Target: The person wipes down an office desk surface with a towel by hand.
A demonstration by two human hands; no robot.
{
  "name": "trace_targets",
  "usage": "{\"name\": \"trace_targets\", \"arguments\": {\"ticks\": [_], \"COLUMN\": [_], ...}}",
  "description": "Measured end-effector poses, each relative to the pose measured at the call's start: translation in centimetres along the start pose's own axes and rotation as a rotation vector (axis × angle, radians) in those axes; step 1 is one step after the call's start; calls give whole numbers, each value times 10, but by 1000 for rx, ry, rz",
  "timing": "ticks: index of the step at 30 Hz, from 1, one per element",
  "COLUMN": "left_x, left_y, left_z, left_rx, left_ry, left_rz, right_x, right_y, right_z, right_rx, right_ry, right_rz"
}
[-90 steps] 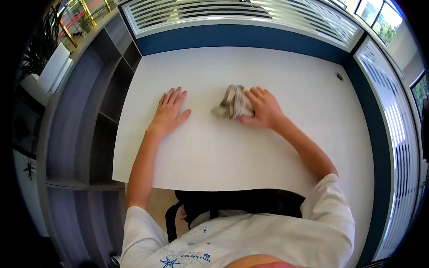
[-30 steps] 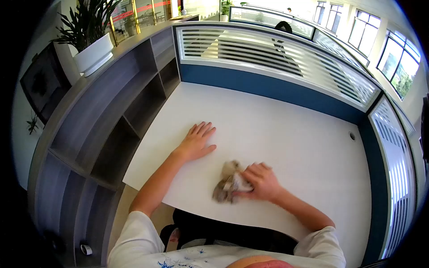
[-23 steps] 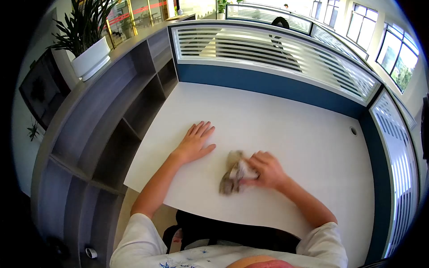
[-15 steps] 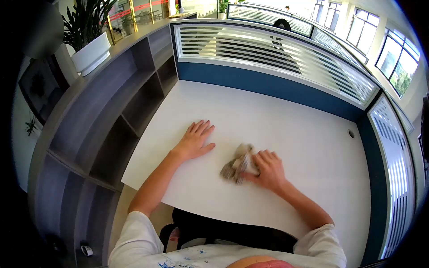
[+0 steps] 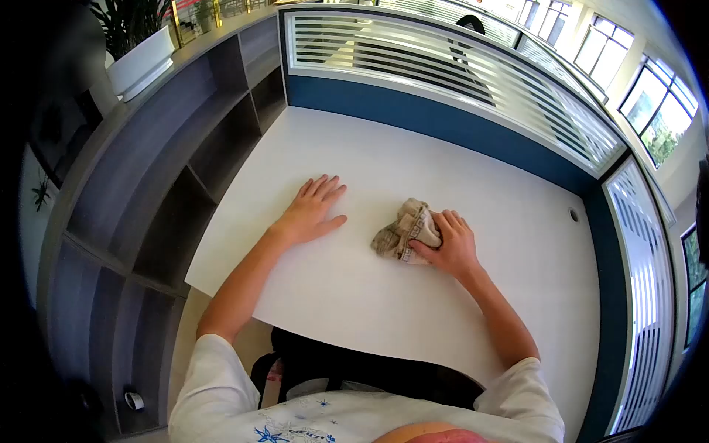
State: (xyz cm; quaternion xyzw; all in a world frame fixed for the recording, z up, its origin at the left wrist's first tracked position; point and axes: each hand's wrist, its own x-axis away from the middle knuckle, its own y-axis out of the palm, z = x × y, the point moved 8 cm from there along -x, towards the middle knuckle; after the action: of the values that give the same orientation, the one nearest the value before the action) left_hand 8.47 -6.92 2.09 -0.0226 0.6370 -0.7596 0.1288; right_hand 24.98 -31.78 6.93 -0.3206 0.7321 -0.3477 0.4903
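A crumpled beige-brown cloth [image 5: 408, 230] with a dark patterned band lies bunched on the white desk [image 5: 332, 295]. Its right side is gripped by my right hand [image 5: 452, 245], fingers and thumb curled around the fabric and pressing it to the desktop. To the left, my left hand [image 5: 310, 214] rests flat on the desk with fingers spread, holding nothing and apart from the cloth.
Dark grey shelving [image 5: 177, 162] borders the desk on the left, with a white planter [image 5: 140, 65] on top. A blue partition with striped glass [image 5: 443, 63] closes the back and right. A cable hole [image 5: 573, 215] sits near the right edge. A black chair [image 5: 354, 362] is below the front edge.
My right hand has moved the cloth away from me across the desk, and the cloth looks sharper now. My left hand stays flat in place. The view has tilted slightly downward.
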Motion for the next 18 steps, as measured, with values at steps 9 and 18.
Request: {"name": "trace_targets", "arguments": {"ticks": [9,18], "left_x": [-1,0], "left_y": [2,2], "left_z": [-5,-7], "left_rx": [-17,-22], "left_ry": [-10,-11], "left_rz": [-27,-32], "right_x": [71,14], "right_y": [6,5], "right_z": [-154,-38], "right_rx": [-311,-222], "right_ry": [-611,-292], "right_rz": [-155,-109]}}
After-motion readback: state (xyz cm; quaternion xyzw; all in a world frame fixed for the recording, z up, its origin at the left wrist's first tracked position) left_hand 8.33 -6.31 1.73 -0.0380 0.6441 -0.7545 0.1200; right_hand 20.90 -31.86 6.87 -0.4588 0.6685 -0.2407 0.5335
